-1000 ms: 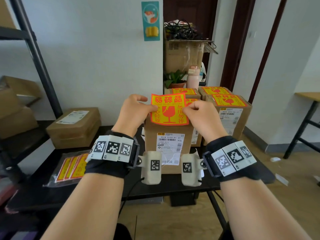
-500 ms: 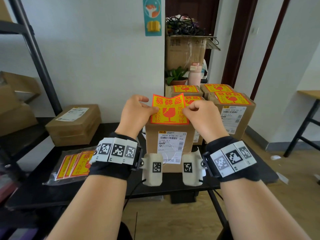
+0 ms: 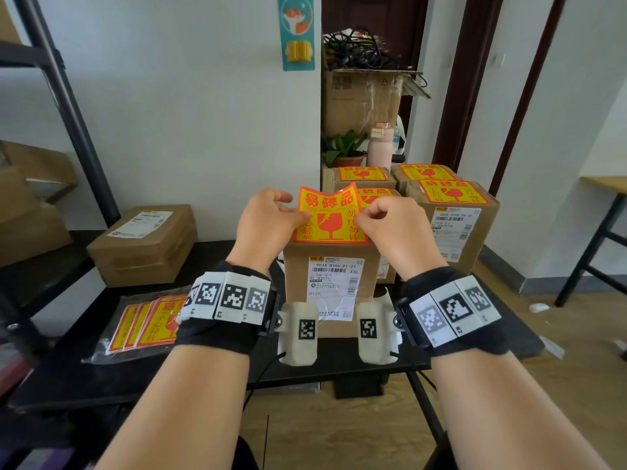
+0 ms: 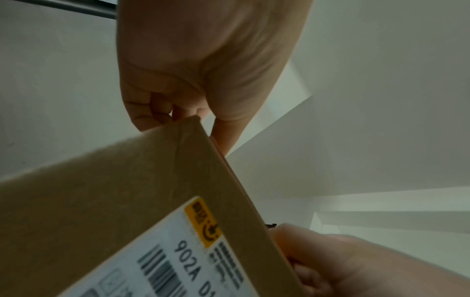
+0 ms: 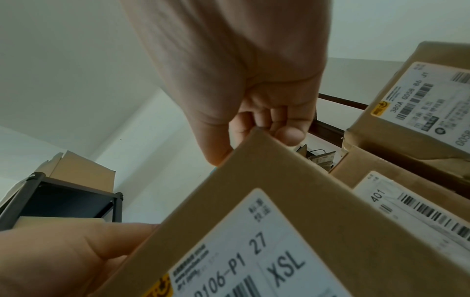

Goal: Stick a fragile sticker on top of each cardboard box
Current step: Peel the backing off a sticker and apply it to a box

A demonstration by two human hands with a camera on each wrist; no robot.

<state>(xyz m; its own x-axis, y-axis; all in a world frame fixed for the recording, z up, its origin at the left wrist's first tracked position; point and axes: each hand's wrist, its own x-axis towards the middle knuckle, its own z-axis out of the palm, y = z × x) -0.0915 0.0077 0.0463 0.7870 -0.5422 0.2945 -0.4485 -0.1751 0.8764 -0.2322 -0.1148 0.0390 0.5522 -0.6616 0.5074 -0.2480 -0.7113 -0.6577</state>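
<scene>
A red and yellow fragile sticker [image 3: 330, 217] stands over the near top edge of an upright cardboard box [image 3: 330, 279] on the black table. Its lower edge meets the box top and its upper corners curl forward. My left hand [image 3: 271, 220] pinches the sticker's left edge. My right hand [image 3: 386, 222] pinches its right edge. The left wrist view shows my left hand [image 4: 193, 84] above the box [image 4: 132, 201] corner, and the right wrist view shows my right hand [image 5: 254, 100] above the box [image 5: 292, 201]; the sticker is hidden in both.
Several stickered boxes [image 3: 451, 225] stand behind and to the right. A plain box [image 3: 142, 244] lies at the back left. A bag of spare stickers [image 3: 146, 322] lies at the left of the table [image 3: 84, 374]. A metal shelf [image 3: 68, 106] stands at the far left.
Both hands have lowered the sticker slightly, so its bottom edge now sits at the box top; its upper corners curl more. The head view has shifted a little.
</scene>
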